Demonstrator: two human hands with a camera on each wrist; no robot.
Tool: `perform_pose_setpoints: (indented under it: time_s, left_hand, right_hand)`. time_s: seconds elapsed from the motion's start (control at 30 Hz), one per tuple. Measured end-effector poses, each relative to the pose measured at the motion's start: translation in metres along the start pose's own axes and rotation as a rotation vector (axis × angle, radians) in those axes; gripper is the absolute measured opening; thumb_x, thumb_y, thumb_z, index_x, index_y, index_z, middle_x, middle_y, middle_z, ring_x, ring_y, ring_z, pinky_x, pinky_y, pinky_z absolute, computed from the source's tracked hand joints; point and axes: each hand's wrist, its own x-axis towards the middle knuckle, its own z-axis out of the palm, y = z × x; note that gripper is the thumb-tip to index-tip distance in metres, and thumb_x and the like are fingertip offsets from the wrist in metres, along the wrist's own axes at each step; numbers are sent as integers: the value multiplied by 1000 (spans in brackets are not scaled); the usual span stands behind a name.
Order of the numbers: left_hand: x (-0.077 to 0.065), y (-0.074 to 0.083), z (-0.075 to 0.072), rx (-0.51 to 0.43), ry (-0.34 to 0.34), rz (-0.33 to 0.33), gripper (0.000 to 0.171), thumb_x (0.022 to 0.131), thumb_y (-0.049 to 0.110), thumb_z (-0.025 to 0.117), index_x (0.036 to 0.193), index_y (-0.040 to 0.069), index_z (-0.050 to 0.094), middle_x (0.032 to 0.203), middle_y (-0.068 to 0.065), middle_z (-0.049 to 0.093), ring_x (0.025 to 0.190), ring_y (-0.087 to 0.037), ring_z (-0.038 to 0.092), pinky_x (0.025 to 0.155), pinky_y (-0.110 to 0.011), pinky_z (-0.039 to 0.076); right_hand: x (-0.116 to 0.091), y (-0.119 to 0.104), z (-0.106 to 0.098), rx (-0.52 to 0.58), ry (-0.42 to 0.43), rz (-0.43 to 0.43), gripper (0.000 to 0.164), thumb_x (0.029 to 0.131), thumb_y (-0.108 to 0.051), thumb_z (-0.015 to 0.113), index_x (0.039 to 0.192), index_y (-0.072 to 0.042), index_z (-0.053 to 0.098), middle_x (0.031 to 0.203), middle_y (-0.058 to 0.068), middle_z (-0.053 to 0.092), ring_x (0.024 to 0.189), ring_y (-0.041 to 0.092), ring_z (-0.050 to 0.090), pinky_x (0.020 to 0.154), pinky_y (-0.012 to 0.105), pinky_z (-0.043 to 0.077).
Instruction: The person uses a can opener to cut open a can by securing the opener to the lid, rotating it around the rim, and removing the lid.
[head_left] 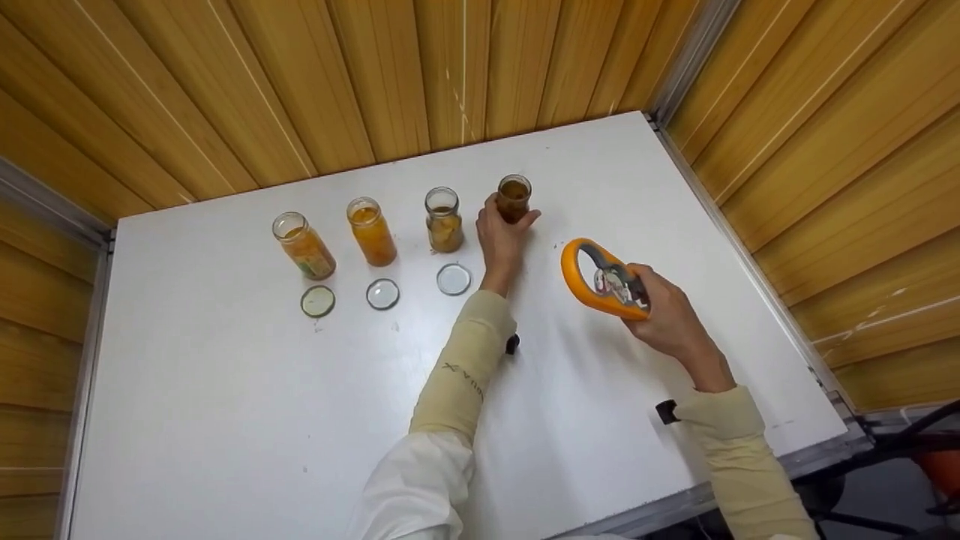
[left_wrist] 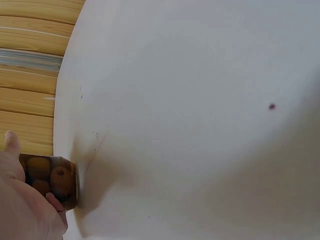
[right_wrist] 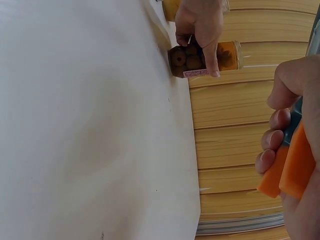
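My left hand [head_left: 501, 241] grips a small glass jar [head_left: 514, 192] at the back of the table, thumb on its right side. The jar stands upright with its mouth uncovered; round brown pieces show through its glass [left_wrist: 61, 181]. In my right hand [head_left: 670, 313], held above the table to the right, is an orange and grey jar opener [head_left: 577, 277] with a looped frame. A shiny, patterned piece like a lid [head_left: 613, 286] shows within its frame. The right wrist view has the opener's orange handles [right_wrist: 299, 162] under the curled fingers.
Left of the gripped jar stand three lidless jars: one with pale yellow pieces [head_left: 445, 231] and two with orange contents [head_left: 375, 240] [head_left: 309, 253]. A loose lid lies before each: [head_left: 454, 279], [head_left: 382, 294], [head_left: 318, 301]. Wood-patterned walls [head_left: 375, 75] border the white table [head_left: 225, 390].
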Motion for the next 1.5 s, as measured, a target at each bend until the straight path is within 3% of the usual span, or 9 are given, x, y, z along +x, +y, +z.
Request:
perform_pose_setpoints:
  time_s: [0.13, 0.47, 0.73, 0.87, 1.1, 1.2, 1.5]
  left_hand:
    - [2, -2, -5, -13, -18, 11, 80, 87, 38, 84, 150, 8, 45, 141, -10, 56, 132, -21, 49, 118, -30, 34]
    - [4, -4, -11, -46, -146, -2, 84, 91, 32, 82, 156, 5, 35, 152, -12, 47, 141, -21, 42, 121, -30, 29]
    - [-4, 1, -21, 50, -156, -46, 85, 94, 29, 79, 158, 1, 31, 154, -16, 42, 145, -23, 39, 121, -31, 29]
    - [-15, 7, -31, 72, -152, -45, 82, 96, 27, 76, 158, -3, 30, 153, -21, 42, 145, -28, 38, 121, -33, 30]
    - [-42, 11, -47, -10, -135, -59, 75, 101, 25, 68, 160, 0, 27, 156, -19, 39, 148, -27, 35, 122, -34, 29]
    - [-53, 14, -54, -90, -175, -64, 72, 102, 23, 65, 160, 1, 28, 155, -18, 40, 146, -26, 38, 120, -34, 32]
    - [-91, 29, -83, -283, -393, -137, 63, 104, 26, 64, 157, 5, 37, 146, -10, 52, 131, -20, 54, 104, -31, 50]
  right_hand:
    - [0, -1, 0, 6, -4, -4, 66, 78, 7, 83, 135, 2, 52, 118, 21, 64, 102, 36, 61, 96, 60, 50]
    - [-1, -2, -4, 0, 19, -27, 64, 77, 8, 82, 134, 2, 53, 117, 21, 65, 103, 36, 62, 94, 57, 49]
    - [1, -5, -6, -3, 4, -33, 64, 78, 10, 81, 135, 3, 52, 118, 21, 64, 104, 36, 61, 95, 59, 49]
    - [3, -8, -8, 8, 6, -33, 63, 78, 11, 80, 135, 2, 52, 119, 21, 64, 105, 37, 61, 96, 61, 48]
    - [5, -10, -6, 1, -5, -33, 64, 78, 9, 80, 135, 2, 52, 120, 19, 64, 106, 34, 61, 99, 61, 48]
    - [6, -11, -5, -4, 3, -53, 64, 78, 9, 81, 135, 2, 53, 120, 18, 64, 106, 34, 61, 98, 60, 49]
    - [9, -19, -1, -13, -20, -77, 65, 78, 9, 81, 135, 3, 52, 117, 19, 64, 102, 34, 62, 92, 57, 52]
